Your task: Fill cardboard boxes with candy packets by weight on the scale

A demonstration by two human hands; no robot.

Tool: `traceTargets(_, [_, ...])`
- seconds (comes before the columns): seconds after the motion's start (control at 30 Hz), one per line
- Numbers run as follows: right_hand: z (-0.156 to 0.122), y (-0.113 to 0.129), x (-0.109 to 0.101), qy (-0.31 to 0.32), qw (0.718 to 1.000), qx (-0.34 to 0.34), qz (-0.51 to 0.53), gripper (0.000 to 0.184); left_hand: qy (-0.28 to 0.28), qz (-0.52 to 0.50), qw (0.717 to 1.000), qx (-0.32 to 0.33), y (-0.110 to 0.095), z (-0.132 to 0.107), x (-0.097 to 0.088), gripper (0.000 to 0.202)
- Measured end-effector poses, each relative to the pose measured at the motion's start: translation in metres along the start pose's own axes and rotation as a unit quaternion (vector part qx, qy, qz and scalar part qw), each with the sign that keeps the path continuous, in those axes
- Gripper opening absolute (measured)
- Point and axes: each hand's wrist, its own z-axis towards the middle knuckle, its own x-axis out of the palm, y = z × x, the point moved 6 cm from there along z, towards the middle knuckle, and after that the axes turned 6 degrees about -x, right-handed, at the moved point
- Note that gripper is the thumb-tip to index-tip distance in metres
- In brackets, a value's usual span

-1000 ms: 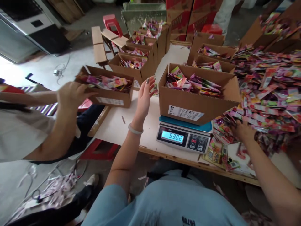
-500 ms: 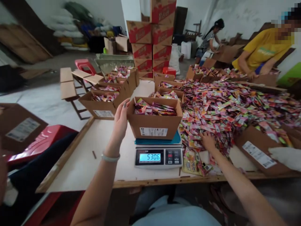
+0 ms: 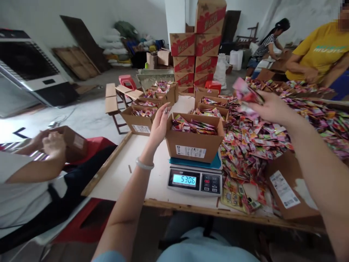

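My left hand [image 3: 159,125], fingers stretched upward, rests at the left side of an open cardboard box [image 3: 188,143] filled with small colourful packets [image 3: 195,125]. The box sits on a digital scale [image 3: 195,182] whose lit display reads 5306. Over the large packet pile [image 3: 245,145] at the right, my right hand [image 3: 268,105] is raised, its fingers closed on a few snack packets [image 3: 247,94], somewhat blurred. A yellowish printed sheet [image 3: 231,198] lies beside the scale, under loose packets.
Filled boxes [image 3: 140,120] stand behind on the left; another labelled box [image 3: 285,185] leans at the front right. A person [image 3: 54,145] sits at the left handling a box. Two people work at the back right. Stacked red-and-brown cartons [image 3: 208,43] rise behind the table.
My right hand has lifted off the pile with packets in it. My left hand stays by the box. The view has swung left, showing the seated person and an air cooler.
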Motion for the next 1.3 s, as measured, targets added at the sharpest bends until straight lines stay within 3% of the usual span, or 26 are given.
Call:
traceTargets(0.07, [0.04,0.064,0.029,0.094,0.993,-0.049,0.046,0.041,0.017,0.01,0.999,0.03,-0.012,0.0,0.003,0.071])
traceTargets(0.13, [0.068,0.109,0.071,0.188,0.977,-0.097,-0.002,0.043,0.034,0.033,0.996,0.07,-0.023,-0.002,0.007,0.074])
traceTargets(0.23, [0.083,0.125,0.123,0.275,0.947,-0.115,-0.118,0.045,0.062,0.077,0.99,0.097,-0.025,-0.003,0.013,0.074])
traceTargets(0.3, [0.08,0.121,0.132,0.252,0.95,-0.135,-0.128,0.049,0.073,0.099,0.989,0.086,-0.019,-0.002,0.014,0.072])
traceTargets(0.43, [0.059,0.119,0.105,0.118,0.977,-0.15,-0.097,0.045,0.081,0.091,0.991,0.062,-0.009,-0.001,0.016,0.066])
traceTargets(0.57, [0.048,0.108,0.058,-0.015,0.991,-0.1,-0.082,0.065,0.076,0.071,0.992,0.07,-0.011,-0.002,0.017,0.067])
traceTargets(0.63, [0.042,0.086,0.032,-0.119,0.99,-0.076,-0.013,0.07,0.067,0.059,0.993,0.074,-0.012,-0.003,0.015,0.068])
traceTargets(0.7, [0.03,0.049,0.014,-0.214,0.972,-0.012,0.091,0.066,0.061,0.049,0.995,0.064,-0.009,-0.003,0.013,0.07])
traceTargets(0.77, [0.011,0.009,0.011,-0.275,0.946,0.069,0.158,0.063,0.056,0.041,0.996,0.049,-0.003,-0.003,0.011,0.072])
traceTargets(0.83, [-0.01,-0.022,0.017,-0.304,0.928,0.146,0.158,0.062,0.053,0.028,0.997,0.042,0.002,-0.002,0.01,0.073])
traceTargets(0.93, [-0.029,-0.039,0.035,-0.293,0.924,0.2,0.141,0.057,0.055,0.008,0.998,0.037,0.005,0.0,0.013,0.069])
traceTargets(1.03, [-0.027,-0.019,0.041,-0.269,0.94,0.154,0.142,0.055,0.049,-0.004,0.999,0.015,0.007,0.002,0.016,0.057])
traceTargets(1.13, [-0.015,0.026,0.035,-0.268,0.938,0.094,0.199,0.046,0.039,-0.012,0.999,0.003,0.007,0.002,0.016,0.048])
traceTargets(1.23, [0.0,0.07,0.032,-0.24,0.937,0.056,0.246,0.036,0.029,-0.009,1.0,-0.005,0.007,0.003,0.013,0.049])
traceTargets(1.3, [0.006,0.076,0.03,-0.223,0.944,0.054,0.236,0.034,0.027,-0.009,1.0,-0.004,0.011,0.001,0.008,0.056])
